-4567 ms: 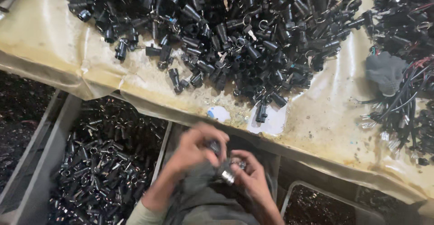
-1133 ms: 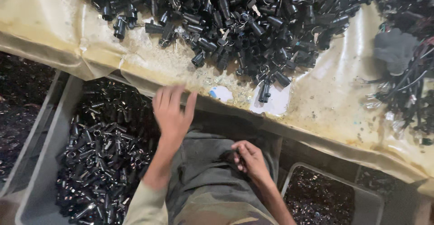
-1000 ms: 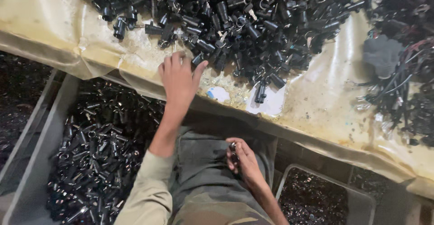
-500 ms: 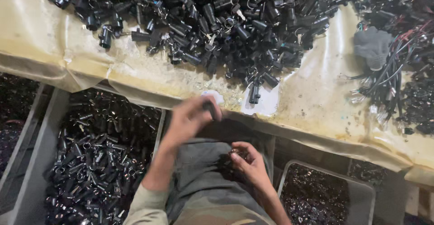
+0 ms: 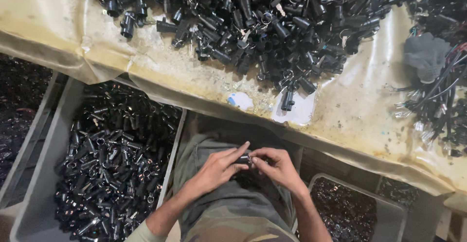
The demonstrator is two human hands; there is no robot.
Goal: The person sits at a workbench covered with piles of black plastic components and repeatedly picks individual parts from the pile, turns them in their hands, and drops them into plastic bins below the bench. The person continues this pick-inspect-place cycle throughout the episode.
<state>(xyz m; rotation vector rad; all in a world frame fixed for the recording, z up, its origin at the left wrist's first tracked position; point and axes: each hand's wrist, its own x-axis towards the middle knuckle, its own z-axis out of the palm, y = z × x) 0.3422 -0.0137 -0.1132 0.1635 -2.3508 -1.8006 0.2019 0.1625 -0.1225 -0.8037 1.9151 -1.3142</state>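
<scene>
Now a small black plastic cylindrical fitting [image 5: 244, 159] is pinched over the lap between left hand [image 5: 217, 167] and right hand [image 5: 276, 166], apparently being assembled, fine fingertip alignment seemingly called for.

Glossy black plastic parts [image 5: 272, 33] heap on the far surface, which wears a stained, wrinkled yellowish plastic sheet [image 5: 355, 101]. A matt grey cloth [image 5: 427, 54] lies right; the near-left grey crate [image 5: 63, 120] looks smooth plastic.
</scene>
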